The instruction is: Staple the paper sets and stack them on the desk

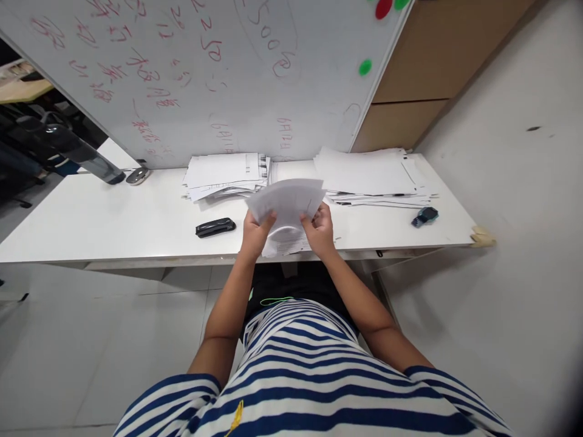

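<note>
Between my two hands a few sheets of paper [288, 197] are held up and bowed, just above the front edge of the desk. My left hand [256, 233] grips their left side, thumb on the near face. On the right side, my right hand [320, 230] pinches them the same way. Under the held sheets lies some printed paper [291, 243] at the desk edge, partly covered. A black stapler [215, 227] rests on the desk left of my left hand. How many sheets I hold cannot be told.
Behind my hands stand a left paper stack [225, 173] and a wider right paper stack [364, 173]. A dark watch-like item [425, 216] lies far right. A bottle [86, 152] and a computer mouse [138, 176] sit far left. A whiteboard [319, 79] rises behind the desk [113, 224].
</note>
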Tool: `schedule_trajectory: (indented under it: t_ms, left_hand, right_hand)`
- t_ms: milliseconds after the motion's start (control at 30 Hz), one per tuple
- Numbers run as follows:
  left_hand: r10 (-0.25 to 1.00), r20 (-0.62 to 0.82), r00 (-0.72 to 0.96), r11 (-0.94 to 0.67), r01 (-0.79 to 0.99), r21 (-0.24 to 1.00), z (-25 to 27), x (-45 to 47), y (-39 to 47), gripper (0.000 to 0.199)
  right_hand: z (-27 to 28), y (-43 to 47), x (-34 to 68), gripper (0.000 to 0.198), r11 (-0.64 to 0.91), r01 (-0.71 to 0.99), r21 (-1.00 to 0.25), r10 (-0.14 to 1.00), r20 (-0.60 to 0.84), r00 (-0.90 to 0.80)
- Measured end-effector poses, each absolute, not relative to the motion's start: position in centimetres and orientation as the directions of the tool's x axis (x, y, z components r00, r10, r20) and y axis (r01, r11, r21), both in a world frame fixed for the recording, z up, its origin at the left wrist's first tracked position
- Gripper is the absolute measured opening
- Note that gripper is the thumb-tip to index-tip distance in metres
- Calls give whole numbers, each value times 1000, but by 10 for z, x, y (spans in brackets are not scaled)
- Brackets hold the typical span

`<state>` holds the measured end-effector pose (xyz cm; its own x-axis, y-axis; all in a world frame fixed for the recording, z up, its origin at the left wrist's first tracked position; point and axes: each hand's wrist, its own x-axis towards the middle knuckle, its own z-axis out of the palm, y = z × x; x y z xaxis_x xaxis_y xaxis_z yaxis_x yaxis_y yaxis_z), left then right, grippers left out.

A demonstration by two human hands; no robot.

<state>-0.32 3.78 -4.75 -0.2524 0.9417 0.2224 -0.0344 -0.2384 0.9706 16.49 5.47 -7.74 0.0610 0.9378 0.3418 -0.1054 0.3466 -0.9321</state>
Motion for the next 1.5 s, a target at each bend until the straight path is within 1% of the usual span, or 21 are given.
schedule_trajectory:
  t_ms: [100, 167, 233, 333, 400, 533, 600, 667, 733, 767, 833, 867, 933, 967, 1033, 1167, 1233, 1300, 1367, 1433, 1500]
  left_hand:
    - [949, 212, -234, -212, 28, 977, -44, -7, 38, 46]
    - [952, 195, -235, -188, 51, 981, -45, -9, 38, 46]
    - [955, 164, -246, -151, 71, 986, -48, -10, 36, 48]
    - [946, 165, -278, -121, 168, 978, -54, -13, 29, 46]
    - [943, 181, -278, -119, 226, 967, -55, -15, 22, 44]
    - [966, 133, -221, -63, 297, 953, -50, -18, 6, 38]
    - [962, 165, -215, -87, 332, 939, -42, -18, -3, 34]
    - [936, 247, -251, -157, 330, 931, -33, -14, -12, 33]
    - [892, 302, -335, -209, 286, 935, -25, -9, -18, 36]
    - [868, 304, -393, -217, 250, 943, -24, -5, -19, 38]
    - [826, 251, -505, -196, 161, 967, -25, 3, -19, 42]
    - [814, 208, -543, -174, 114, 978, -28, 8, -19, 43]
    - [813, 133, -566, -127, 50, 991, -36, 17, -18, 45]
    - [824, 110, -556, -106, 40, 994, -41, 20, -18, 45]
    - [854, 93, -512, -78, 49, 996, -51, 23, -19, 45]
    - [880, 122, -460, -98, 75, 992, -64, 2, -21, 45]
    - [840, 196, -506, -114, 190, 975, -67, -26, -19, 44]
    - [781, 329, -531, -89, 428, 900, -71, -63, -13, 42]
    - [819, 417, -394, -19, 708, 706, -75, -103, -4, 40]
    - [881, 396, -259, 22, 858, 513, -81, -136, 6, 47]
    - [923, 330, -197, 40, 903, 427, -86, -159, 16, 52]
  right_hand:
    - [-77, 51, 161, 52, 422, -54, -905, 904, 415, 103]
    - [-79, 49, 161, 53, 424, -13, -906, 901, 420, 108]
    - [-82, 46, 161, 59, 363, 49, -931, 926, 366, 92]
    - [-89, 38, 163, 66, 247, 137, -959, 965, 256, 59]
    - [-94, 32, 164, 64, 203, 161, -966, 976, 213, 48]
    - [-100, 21, 167, 58, 131, 184, -974, 988, 145, 60]
    - [-96, 16, 168, 54, 150, 199, -968, 982, 170, 85]
    - [-88, 12, 170, 55, 214, 228, -950, 959, 249, 136]
    - [-78, 8, 169, 65, 255, 234, -938, 932, 304, 199]
    - [-73, 5, 168, 72, 257, 210, -943, 928, 302, 219]
    - [-67, -1, 165, 80, 231, 92, -969, 951, 244, 192]
    - [-65, -5, 164, 80, 198, 12, -980, 971, 198, 137]
    - [-67, -12, 161, 73, 98, -104, -990, 995, 98, 2]
    - [-69, -15, 160, 69, 49, -121, -991, 998, 54, -40]
    - [-74, -17, 163, 62, -16, -94, -995, 999, -12, -44]
    - [-86, -14, 187, 55, -76, 42, -996, 995, -73, 65]
    - [-92, -11, 203, 55, -117, 111, -987, 987, -104, 121]
    - [-97, -11, 218, 56, -147, 146, -978, 980, -123, 159]
    - [-100, -14, 228, 57, -159, 151, -976, 977, -133, 165]
    - [-103, -17, 232, 57, -167, 146, -975, 978, -145, 149]
    - [-105, -21, 230, 58, -179, 136, -974, 978, -162, 129]
